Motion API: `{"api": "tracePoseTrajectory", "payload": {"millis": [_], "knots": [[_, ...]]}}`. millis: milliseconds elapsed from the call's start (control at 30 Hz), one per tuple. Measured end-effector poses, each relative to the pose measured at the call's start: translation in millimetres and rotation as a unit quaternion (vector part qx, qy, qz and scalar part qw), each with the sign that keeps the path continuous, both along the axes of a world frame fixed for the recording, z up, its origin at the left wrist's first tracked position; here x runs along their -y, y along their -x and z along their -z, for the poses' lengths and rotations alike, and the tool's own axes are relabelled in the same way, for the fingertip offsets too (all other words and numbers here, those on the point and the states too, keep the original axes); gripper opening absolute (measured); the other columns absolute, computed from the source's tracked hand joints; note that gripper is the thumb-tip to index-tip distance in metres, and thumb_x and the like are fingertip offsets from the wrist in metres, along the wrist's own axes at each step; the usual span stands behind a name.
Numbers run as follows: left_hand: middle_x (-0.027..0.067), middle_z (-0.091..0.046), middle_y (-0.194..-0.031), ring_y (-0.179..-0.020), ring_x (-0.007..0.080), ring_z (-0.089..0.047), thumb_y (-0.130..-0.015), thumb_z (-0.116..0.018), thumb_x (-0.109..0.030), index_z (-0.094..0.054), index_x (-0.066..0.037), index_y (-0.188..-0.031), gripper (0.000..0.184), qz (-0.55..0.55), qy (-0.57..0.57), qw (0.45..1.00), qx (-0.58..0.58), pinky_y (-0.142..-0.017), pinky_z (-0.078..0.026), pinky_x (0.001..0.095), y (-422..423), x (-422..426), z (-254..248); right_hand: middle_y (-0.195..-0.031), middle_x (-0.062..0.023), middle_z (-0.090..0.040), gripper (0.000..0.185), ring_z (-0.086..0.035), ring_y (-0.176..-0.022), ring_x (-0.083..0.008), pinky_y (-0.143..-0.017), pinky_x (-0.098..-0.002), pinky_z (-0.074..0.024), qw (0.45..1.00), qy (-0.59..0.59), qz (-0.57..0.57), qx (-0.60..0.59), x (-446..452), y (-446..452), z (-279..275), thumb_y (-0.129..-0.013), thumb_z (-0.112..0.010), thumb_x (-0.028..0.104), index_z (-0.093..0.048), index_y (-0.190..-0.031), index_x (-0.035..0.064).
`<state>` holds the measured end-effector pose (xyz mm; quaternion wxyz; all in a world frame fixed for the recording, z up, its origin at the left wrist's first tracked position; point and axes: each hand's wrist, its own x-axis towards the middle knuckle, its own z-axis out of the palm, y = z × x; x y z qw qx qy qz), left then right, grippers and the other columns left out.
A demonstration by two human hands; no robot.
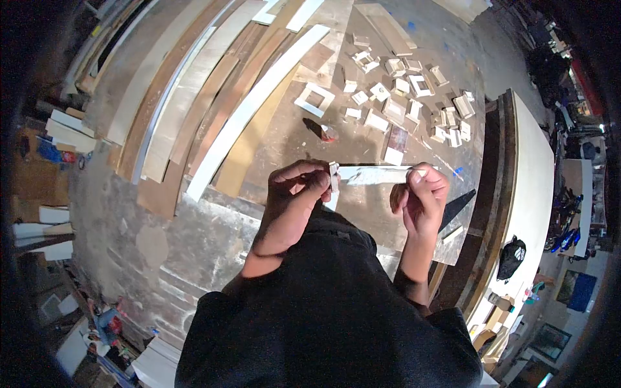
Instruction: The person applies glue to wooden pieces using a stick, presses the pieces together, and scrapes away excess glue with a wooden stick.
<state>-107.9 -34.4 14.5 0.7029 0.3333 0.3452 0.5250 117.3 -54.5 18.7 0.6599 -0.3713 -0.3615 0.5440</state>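
My left hand is closed, its thumb and fingers pinching a small pale wooden piece held upright at the middle of the view. To its right, my right hand has thumb and index finger pressed together near the end of a thin strip; what it grips is too small to make out. A white sheet-like piece lies between the hands, partly hidden by them. Beyond them, a red-tipped item and a pale square frame rest on the worktable.
Several small wooden blocks lie scattered at the upper right. Long boards cover the upper left. A dark triangular piece is right of my right hand. A white-topped bench carries a black item.
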Motion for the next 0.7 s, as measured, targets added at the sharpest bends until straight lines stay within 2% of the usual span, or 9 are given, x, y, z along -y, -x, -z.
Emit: {"api": "tracePoseTrajectory", "payload": {"millis": [67, 133, 267, 333, 400, 467, 500, 633, 700], "knots": [[0.0066, -0.067, -0.088, -0.072, 0.0119, -0.058, -0.093, -0.063, -0.001, -0.067, 0.003, -0.103, 0.011, -0.011, 0.003, 1.000, -0.010, -0.069, -0.048, 0.0265, 6, 0, 5, -0.060, -0.0077, -0.059, 0.017, -0.054, -0.042, -0.0156, -0.041, -0.0285, -0.0444, 1.000, 0.006, 0.011, 0.002, -12, -1, 15, -0.095, -0.061, 0.010, -0.062, -0.086, -0.0047], [0.0073, -0.067, -0.089, -0.072, 0.0124, -0.058, -0.093, -0.063, -0.002, -0.067, 0.003, -0.103, 0.012, -0.020, 0.007, 1.000, -0.019, -0.068, -0.048, 0.0266, 17, 1, 16, -0.060, -0.0066, -0.060, 0.021, -0.053, -0.043, -0.0137, -0.042, -0.0274, -0.0421, 0.977, 0.055, 0.119, 0.165, -38, -2, 46, -0.094, -0.065, 0.014, -0.063, -0.085, -0.0042], [0.0091, -0.066, -0.087, -0.071, 0.0155, -0.059, -0.089, -0.070, -0.006, -0.066, 0.004, -0.106, 0.020, -0.093, 0.058, 0.994, -0.010, -0.065, -0.048, 0.0280, 47, 9, 58, -0.062, -0.0043, -0.062, 0.024, -0.056, -0.047, -0.0105, -0.045, -0.0258, -0.0414, 0.933, 0.144, 0.081, 0.319, -87, 6, 128, -0.093, -0.069, 0.018, -0.067, -0.081, -0.0028], [0.0092, -0.067, -0.088, -0.072, 0.0159, -0.060, -0.088, -0.072, -0.008, -0.065, 0.005, -0.105, 0.023, -0.124, 0.076, 0.989, 0.010, -0.066, -0.049, 0.0275, 59, 20, 66, -0.061, -0.0046, -0.063, 0.025, -0.058, -0.049, -0.0096, -0.046, -0.0262, -0.0429, 0.883, 0.104, 0.049, 0.456, -108, 4, 177, -0.093, -0.069, 0.019, -0.069, -0.082, -0.0032], [0.0083, -0.067, -0.089, -0.075, 0.0150, -0.063, -0.089, -0.069, -0.004, -0.065, 0.004, -0.105, 0.019, -0.149, 0.144, 0.978, -0.002, -0.067, -0.051, 0.0261, 71, 35, 74, -0.060, -0.0070, -0.064, 0.024, -0.060, -0.048, -0.0114, -0.047, -0.0287, -0.0453, 0.859, 0.098, 0.046, 0.501, -125, 7, 208, -0.092, -0.069, 0.019, -0.070, -0.081, -0.0027], [0.0075, -0.068, -0.090, -0.077, 0.0140, -0.065, -0.091, -0.065, 0.000, -0.066, 0.003, -0.106, 0.016, -0.169, 0.145, 0.974, 0.029, -0.068, -0.052, 0.0242, 82, 46, 79, -0.056, -0.0160, -0.060, 0.029, -0.062, -0.050, -0.0304, -0.050, -0.0401, -0.0470, 0.799, 0.059, 0.093, 0.591, -137, 12, 222, -0.086, -0.072, 0.022, -0.065, -0.068, -0.0005], [0.0068, -0.068, -0.091, -0.076, 0.0130, -0.065, -0.093, -0.060, 0.004, -0.065, 0.002, -0.107, 0.015, -0.189, 0.161, 0.969, 0.015, -0.065, -0.052, 0.0238, 85, 53, 85, -0.060, -0.0194, -0.061, 0.029, -0.063, -0.057, -0.0383, -0.054, -0.0445, -0.0487, 0.773, 0.058, 0.119, 0.621, -142, 15, 224, -0.085, -0.071, 0.025, -0.065, -0.070, 0.0003], [0.0068, -0.068, -0.093, -0.075, 0.0128, -0.065, -0.093, -0.059, 0.004, -0.065, 0.001, -0.107, 0.015, -0.211, 0.184, 0.959, 0.037, -0.061, -0.053, 0.0250, 101, 72, 102, -0.065, -0.0206, -0.064, 0.027, -0.065, -0.063, -0.0397, -0.060, -0.0468, -0.0519, 0.726, 0.053, 0.106, 0.677, -153, 18, 229, -0.085, -0.069, 0.027, -0.068, -0.075, 0.0015], [0.0080, -0.067, -0.100, -0.086, 0.0218, -0.069, -0.094, -0.057, -0.001, -0.061, -0.005, -0.109, 0.016, -0.181, 0.150, 0.972, -0.002, -0.064, -0.055, 0.0285, 104, 73, 109, -0.066, -0.0208, -0.065, 0.028, -0.066, -0.065, -0.0396, -0.062, -0.0478, -0.0529, 0.701, 0.073, 0.080, 0.705, -156, 22, 231, -0.085, -0.069, 0.028, -0.068, -0.076, 0.0022]]}}
